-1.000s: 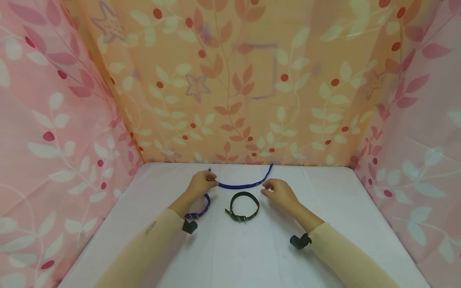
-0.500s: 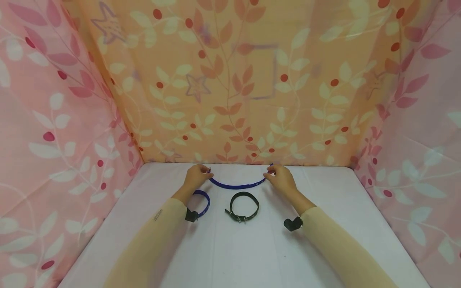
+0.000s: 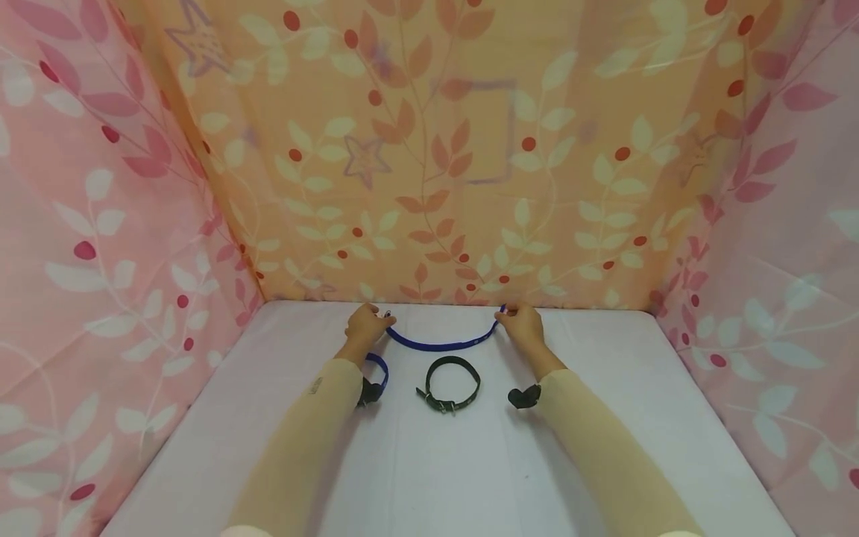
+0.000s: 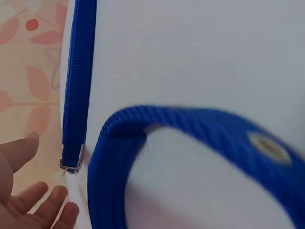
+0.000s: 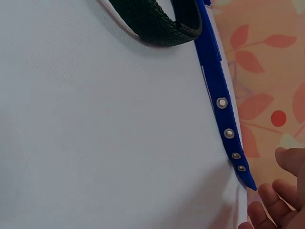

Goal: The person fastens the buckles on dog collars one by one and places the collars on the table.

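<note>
An unbuckled blue collar [image 3: 432,347] lies in a wide curve near the table's back edge. At its left end, my left hand [image 3: 365,327] is close to the metal buckle [image 4: 70,165], with thumb and fingers spread apart. My right hand [image 3: 525,327] is by the other end; in the right wrist view its relaxed fingers [image 5: 269,198] are beside the pointed, eyeleted tip [image 5: 248,181]. A second blue collar [image 4: 107,186], fastened in a loop, stands partly hidden behind my left wrist in the head view. Right of it stands a dark green looped collar [image 3: 452,359].
The white table [image 3: 443,462] ends at an orange leaf-patterned cloth [image 3: 429,149] behind. Pink patterned cloths [image 3: 127,298] rise on both sides. A small black wrist camera [image 3: 525,397] sits at each sleeve cuff.
My left hand has slid outward and back to the buckle end. My right hand has moved back to the collar's tip. The unbuckled collar and the two looped collars stay in place.
</note>
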Tool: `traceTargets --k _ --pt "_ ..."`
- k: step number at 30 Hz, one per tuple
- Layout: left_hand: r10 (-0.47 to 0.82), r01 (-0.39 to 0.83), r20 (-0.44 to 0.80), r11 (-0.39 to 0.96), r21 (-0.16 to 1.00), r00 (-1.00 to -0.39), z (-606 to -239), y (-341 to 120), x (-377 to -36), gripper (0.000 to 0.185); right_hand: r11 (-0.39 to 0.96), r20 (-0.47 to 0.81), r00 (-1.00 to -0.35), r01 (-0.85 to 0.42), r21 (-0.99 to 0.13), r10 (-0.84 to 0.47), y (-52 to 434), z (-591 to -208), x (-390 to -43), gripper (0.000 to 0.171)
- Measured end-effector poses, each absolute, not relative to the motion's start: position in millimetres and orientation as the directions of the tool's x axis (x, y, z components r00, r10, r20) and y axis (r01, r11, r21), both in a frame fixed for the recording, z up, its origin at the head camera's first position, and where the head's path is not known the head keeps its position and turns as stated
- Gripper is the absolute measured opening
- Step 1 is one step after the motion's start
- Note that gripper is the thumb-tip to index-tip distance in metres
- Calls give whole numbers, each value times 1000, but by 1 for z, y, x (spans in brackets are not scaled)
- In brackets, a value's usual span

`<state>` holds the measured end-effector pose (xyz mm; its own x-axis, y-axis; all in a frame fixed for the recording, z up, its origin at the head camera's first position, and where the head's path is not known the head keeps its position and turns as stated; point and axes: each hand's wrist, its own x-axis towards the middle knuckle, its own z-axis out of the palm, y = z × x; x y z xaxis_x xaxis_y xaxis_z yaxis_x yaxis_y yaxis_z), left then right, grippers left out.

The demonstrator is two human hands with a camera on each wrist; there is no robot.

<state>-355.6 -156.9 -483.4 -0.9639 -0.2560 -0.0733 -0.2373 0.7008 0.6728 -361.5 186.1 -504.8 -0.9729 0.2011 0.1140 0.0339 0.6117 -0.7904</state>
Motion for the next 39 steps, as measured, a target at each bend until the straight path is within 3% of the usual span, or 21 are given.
traceTargets --k 5,9,18,22,28,39 --pt "-338 -341 -133 686 643 -932 -494 -148 -366 60 569 27 -964 133 -811 264 182 -512 -368 50" --pt "-393 -397 -145 699 595 -908 -499 -141 -375 47 595 -14 -951 204 -777 308 176 -517 -371 49" --pt "-444 -437 -142 681 588 -884 -510 -142 -384 19 669 -44 -947 257 -698 319 166 -517 -369 41" --pt "-466 -463 -172 635 619 -868 -505 -143 -383 17 647 -38 -941 260 -717 336 164 -514 -368 36" --pt "-430 -407 -145 618 672 -891 -493 -140 -373 26 575 -45 -936 251 -779 349 164 -511 -366 35" --pt "-401 -317 -84 562 764 -912 -502 -137 -375 19 481 -14 -946 177 -859 324 167 -509 -366 35"
